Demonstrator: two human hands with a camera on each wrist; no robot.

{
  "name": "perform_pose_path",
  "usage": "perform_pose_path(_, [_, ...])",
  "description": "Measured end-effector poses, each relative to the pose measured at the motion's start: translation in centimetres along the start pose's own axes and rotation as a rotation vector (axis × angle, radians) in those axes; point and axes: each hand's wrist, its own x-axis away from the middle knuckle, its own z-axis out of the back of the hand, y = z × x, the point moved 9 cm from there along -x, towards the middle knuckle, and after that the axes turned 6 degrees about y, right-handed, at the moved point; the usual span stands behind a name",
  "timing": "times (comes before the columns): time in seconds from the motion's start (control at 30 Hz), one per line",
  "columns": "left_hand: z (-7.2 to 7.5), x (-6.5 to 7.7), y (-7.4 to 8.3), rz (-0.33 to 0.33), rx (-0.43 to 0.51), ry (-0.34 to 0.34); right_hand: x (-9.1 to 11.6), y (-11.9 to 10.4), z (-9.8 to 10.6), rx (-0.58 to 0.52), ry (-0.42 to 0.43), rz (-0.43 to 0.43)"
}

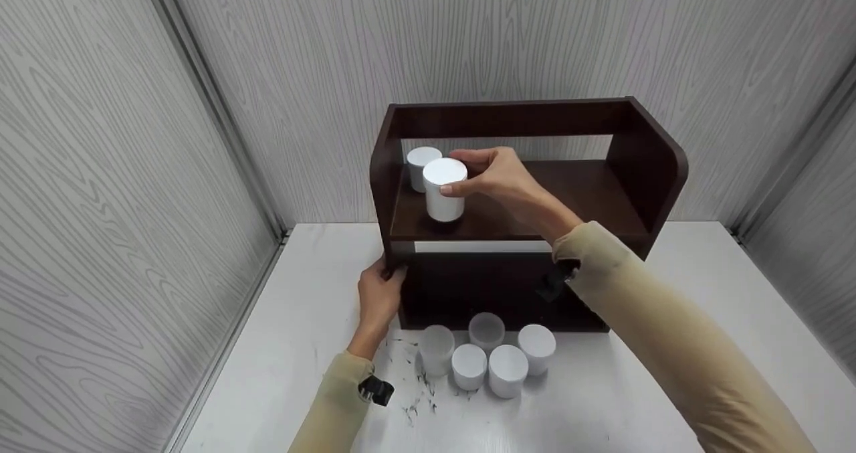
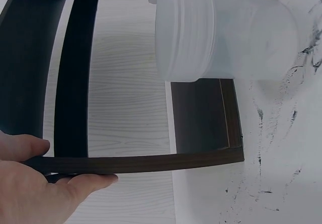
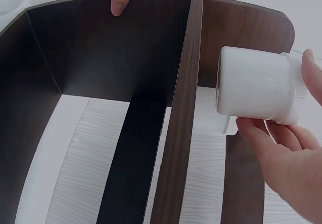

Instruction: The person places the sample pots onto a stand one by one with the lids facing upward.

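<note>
My right hand [image 1: 511,182] holds a white lidded jar [image 1: 445,202] upright, thumb on one side and fingers on the other. The jar is over the left part of the upper board of a dark brown two-tier shelf [image 1: 562,199]; in the right wrist view, its base [image 3: 236,83] appears close to that board's front edge. Behind it on the same board stands another white jar [image 1: 415,172], partly hidden. My left hand [image 1: 379,296] grips the shelf's left side panel [image 2: 146,163], with the thumb and fingers on opposite faces.
Several jars stand on the white table [image 1: 314,265] before the shelf. Some are white, like the front jar [image 1: 508,373]; others look translucent, like the left jar [image 1: 437,352]. Dark marks [image 1: 421,386] spot the tabletop nearby. Wood-patterned walls [image 1: 321,71] enclose the back and sides.
</note>
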Motion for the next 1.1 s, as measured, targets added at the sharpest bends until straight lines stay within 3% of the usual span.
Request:
perform_pose_path(0.5, [0.2, 0.3, -0.1, -0.008, -0.015, 0.002, -1.3, 0.6, -2.3, -0.044, -0.032, -0.026])
perform_pose_path(1.1, [0.4, 0.4, -0.1, -0.015, -0.025, 0.013, -2.1, 1.5, -3.2, -0.044, -0.015, -0.045])
